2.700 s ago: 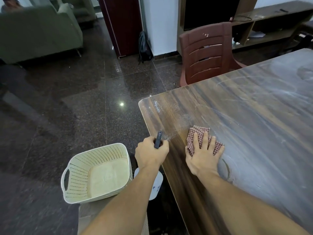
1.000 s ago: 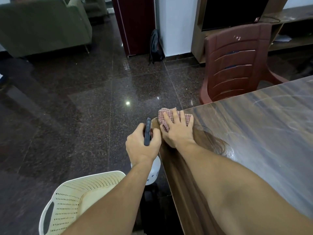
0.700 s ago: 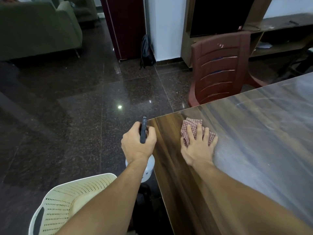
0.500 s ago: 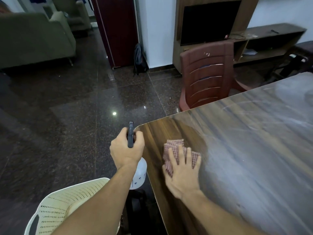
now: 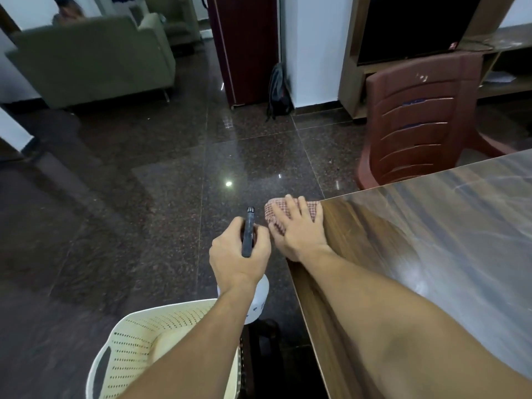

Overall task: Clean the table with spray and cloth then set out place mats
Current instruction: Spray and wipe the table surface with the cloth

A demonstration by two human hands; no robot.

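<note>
The dark wooden table [image 5: 431, 231] fills the right side, its near-left corner streaked with damp smears. My right hand [image 5: 299, 228] presses flat on a red-and-white checked cloth [image 5: 272, 210] right at that corner, the cloth overhanging the edge. My left hand [image 5: 239, 254] hangs off the table to the left, wrapped around a spray bottle with a black nozzle [image 5: 248, 230] and a white body [image 5: 257, 300] showing below the wrist. No place mats show.
A cream perforated plastic basket [image 5: 135, 349] stands on the floor below my left arm. A reddish-brown plastic chair [image 5: 417, 122] is at the table's far side. Polished dark floor lies to the left, with a green sofa [image 5: 95, 61] and a black bag [image 5: 277, 90] beyond.
My right hand has slid the cloth from further in on the table out to the very corner. The left hand keeps the spray bottle beside the edge.
</note>
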